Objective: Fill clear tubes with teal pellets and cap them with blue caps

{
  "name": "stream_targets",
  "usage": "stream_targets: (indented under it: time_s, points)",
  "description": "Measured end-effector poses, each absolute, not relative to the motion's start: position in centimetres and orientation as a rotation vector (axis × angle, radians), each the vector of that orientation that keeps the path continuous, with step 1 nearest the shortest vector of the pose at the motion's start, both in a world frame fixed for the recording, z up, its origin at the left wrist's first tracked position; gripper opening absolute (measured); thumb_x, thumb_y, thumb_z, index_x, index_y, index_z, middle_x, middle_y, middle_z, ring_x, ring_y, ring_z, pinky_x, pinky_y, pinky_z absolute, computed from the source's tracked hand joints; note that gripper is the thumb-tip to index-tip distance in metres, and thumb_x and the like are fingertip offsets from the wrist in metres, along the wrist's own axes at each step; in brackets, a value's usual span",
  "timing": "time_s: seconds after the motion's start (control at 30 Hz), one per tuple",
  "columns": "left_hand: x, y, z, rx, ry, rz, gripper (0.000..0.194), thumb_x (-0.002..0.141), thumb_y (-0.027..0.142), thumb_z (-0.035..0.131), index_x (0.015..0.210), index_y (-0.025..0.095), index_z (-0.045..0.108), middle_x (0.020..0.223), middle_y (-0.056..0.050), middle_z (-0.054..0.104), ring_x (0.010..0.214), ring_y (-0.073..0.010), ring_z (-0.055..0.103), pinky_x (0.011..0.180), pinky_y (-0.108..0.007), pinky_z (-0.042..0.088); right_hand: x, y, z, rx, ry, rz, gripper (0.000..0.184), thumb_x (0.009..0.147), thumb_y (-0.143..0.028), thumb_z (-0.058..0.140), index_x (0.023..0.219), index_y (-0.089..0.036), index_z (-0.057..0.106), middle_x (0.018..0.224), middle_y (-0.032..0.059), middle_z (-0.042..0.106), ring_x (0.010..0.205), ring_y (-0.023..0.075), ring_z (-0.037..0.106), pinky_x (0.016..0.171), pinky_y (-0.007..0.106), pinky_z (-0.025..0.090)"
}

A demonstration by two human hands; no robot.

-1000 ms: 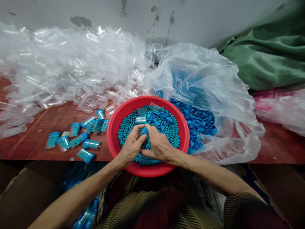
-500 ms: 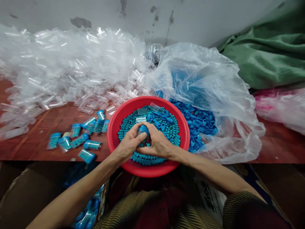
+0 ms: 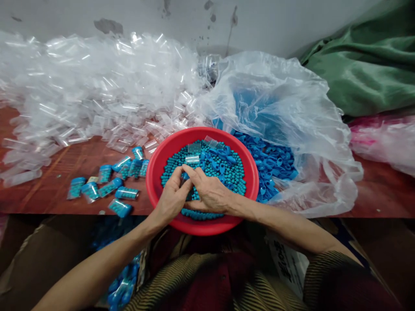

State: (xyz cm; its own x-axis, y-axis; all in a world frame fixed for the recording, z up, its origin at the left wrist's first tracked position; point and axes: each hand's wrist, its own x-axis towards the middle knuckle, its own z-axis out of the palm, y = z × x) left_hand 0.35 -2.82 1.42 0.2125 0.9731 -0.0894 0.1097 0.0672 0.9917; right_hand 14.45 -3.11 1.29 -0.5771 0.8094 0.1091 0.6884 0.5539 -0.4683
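Over the red basin (image 3: 154, 190), my left hand (image 3: 173, 194) and my right hand (image 3: 210, 190) meet at the fingertips. Between them is a small clear bottle with a blue cap (image 3: 185, 176), mostly covered by fingers and thumbs. Both hands are closed around it. Teal beads (image 3: 177, 162) fill the basin below. On the beads lie several loose blue caps (image 3: 222, 156) and a few clear tubes (image 3: 192, 159). Left of the basin, several bead-filled bottles with blue caps (image 3: 127, 193) are scattered on the red-brown table (image 3: 52, 194).
A big heap of clear tubes (image 3: 106, 86) covers the back left. Right of the basin, a plastic bag (image 3: 308, 112) spills blue caps (image 3: 275, 162). Green cloth (image 3: 369, 77) and a pink-white bag (image 3: 382, 138) lie farther right. More blue-capped bottles (image 3: 123, 280) sit below the table edge.
Both hands have shifted slightly left with the bottle, and the fingers now cover more of it. The view has also moved a little; the things on the table stay where they were.
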Motion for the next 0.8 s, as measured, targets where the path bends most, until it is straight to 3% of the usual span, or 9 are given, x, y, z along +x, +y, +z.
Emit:
stream_targets:
  time_s: [0.07, 0.13, 0.23, 0.3, 0.43, 0.57, 0.67, 0.8]
  points:
    - [-1.6, -2.2, 2.3, 1.384, 1.186, 0.884, 0.027, 0.080, 0.032, 0.056, 0.104, 0.021, 0.052, 0.072, 0.004, 0.049, 0.059, -0.0087, 0.047, 0.057, -0.021, 0.041, 15.6, -2.4, 2.0, -1.218, -2.480, 0.583, 0.077, 0.084, -0.044, 0.053, 0.144, -0.016, 0.015, 0.123, 0.0167, 0.047, 0.097, 0.0243, 0.057, 0.072, 0.037, 0.052]
    - [-4.3, -1.3, 2.7, 1.417, 1.296, 0.886, 0.034, 0.079, 0.034, 0.057, 0.110, 0.022, 0.050, 0.070, 0.004, 0.051, 0.055, -0.0091, 0.048, 0.052, -0.021, 0.041, 17.4, -1.8, 2.4, -1.347, -2.478, 0.546, 0.063, 0.087, -0.040, 0.052, 0.140, -0.016, 0.027, 0.122, 0.0152, 0.050, 0.099, 0.0240, 0.058, 0.076, 0.036, 0.050]
    - [-8.6, 0.1, 2.2, 1.421, 1.525, 0.966, 0.033, 0.077, 0.036, 0.059, 0.106, 0.023, 0.053, 0.076, 0.003, 0.056, 0.060, -0.0110, 0.051, 0.055, -0.024, 0.042, 19.8, -1.8, 2.0, -1.561, -2.552, 0.493, 0.031, 0.090, -0.031, 0.049, 0.117, -0.016, 0.052, 0.104, 0.0110, 0.062, 0.092, 0.0221, 0.061, 0.072, 0.033, 0.048]
    - [-11.0, 1.0, 1.1, 1.457, 1.649, 1.000, 0.033, 0.077, 0.037, 0.060, 0.107, 0.025, 0.054, 0.074, 0.004, 0.056, 0.063, -0.0127, 0.051, 0.057, -0.025, 0.041, 20.6, -2.4, 1.2, -1.598, -2.692, 0.489, 0.021, 0.090, -0.031, 0.049, 0.101, -0.016, 0.059, 0.094, 0.0091, 0.065, 0.083, 0.0207, 0.062, 0.066, 0.030, 0.045]
    - [-13.9, 2.6, -0.9, 1.728, 1.916, 0.895, 0.033, 0.079, 0.038, 0.057, 0.111, 0.029, 0.056, 0.076, 0.004, 0.057, 0.077, -0.0207, 0.055, 0.065, -0.032, 0.038, 20.5, -3.1, -0.4, -1.591, -2.945, 0.368, 0.019, 0.091, -0.024, 0.044, 0.099, -0.016, 0.059, 0.092, 0.0105, 0.064, 0.072, 0.0196, 0.062, 0.056, 0.028, 0.040]
    - [-13.5, 3.3, -0.8, 2.051, 2.088, 0.871, 0.037, 0.082, 0.036, 0.052, 0.118, 0.028, 0.053, 0.092, 0.000, 0.062, 0.100, -0.0296, 0.054, 0.075, -0.037, 0.038, 20.4, -1.2, -0.6, -1.802, -2.923, 0.171, 0.029, 0.092, -0.012, 0.032, 0.102, -0.015, 0.060, 0.093, 0.0131, 0.062, 0.075, 0.0226, 0.063, 0.056, 0.030, 0.041]
    - [-10.6, 3.5, 0.2, 2.258, 1.989, 0.863, 0.034, 0.089, 0.033, 0.040, 0.117, 0.022, 0.055, 0.101, -0.005, 0.063, 0.097, -0.0260, 0.058, 0.079, -0.036, 0.040, 19.8, 0.2, -0.1, -1.907, -2.832, 0.068, 0.031, 0.091, -0.009, 0.031, 0.102, -0.012, 0.060, 0.092, 0.0152, 0.061, 0.080, 0.0257, 0.063, 0.059, 0.032, 0.044]
    - [-4.6, 4.9, 0.8, 2.506, 1.709, 0.493, 0.030, 0.088, 0.030, 0.042, 0.110, 0.019, 0.059, 0.099, -0.008, 0.064, 0.087, -0.0226, 0.061, 0.073, -0.032, 0.043, 17.0, 0.0, -0.2, -1.668, -2.859, 0.094, 0.032, 0.091, -0.008, 0.028, 0.102, -0.013, 0.058, 0.096, 0.0152, 0.060, 0.081, 0.0244, 0.062, 0.060, 0.033, 0.046]
